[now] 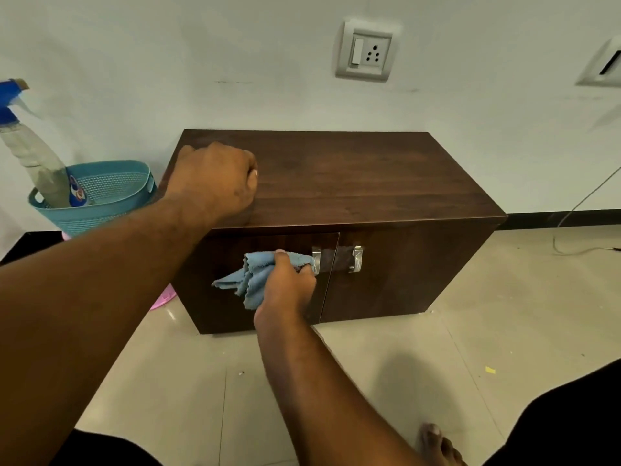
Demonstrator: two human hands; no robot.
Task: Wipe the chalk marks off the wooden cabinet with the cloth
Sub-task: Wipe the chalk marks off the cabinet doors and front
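As we crouch in front of the cabinet (pixel 353 173), our left hand (pixel 215 183) sits on its top near the front left corner, fingers curled under into a loose fist with nothing visible inside. We read that as a brace: it steadies us and keeps the cabinet from sliding back toward the wall (pixel 235 62) while the other hand pushes on the front.

And there's the right hand (pixel 285 290), fingers and thumb wrapped round the blue cloth (pixel 248 277), pressing it flat against the left door (pixel 215 257) high up, close under the top edge. The bunched end is tucked in the grip right beside the left handle (pixel 316 260). That seems sensible, since the wad gives a firm pad for rubbing.

The cloth lies stretched sideways across the door, its long axis running roughly along the cabinet's length and tilted a little. The gripped end is higher at the handle, and the loose crumpled tail points toward the door's left edge and droops.

Between the two handles we spot a pale hazy patch (pixel 341 257), possibly chalk residue. We cannot tell for sure.

Off the cabinet's left end a teal basket (pixel 111 193) holds a spray bottle (pixel 37 156), leaning.
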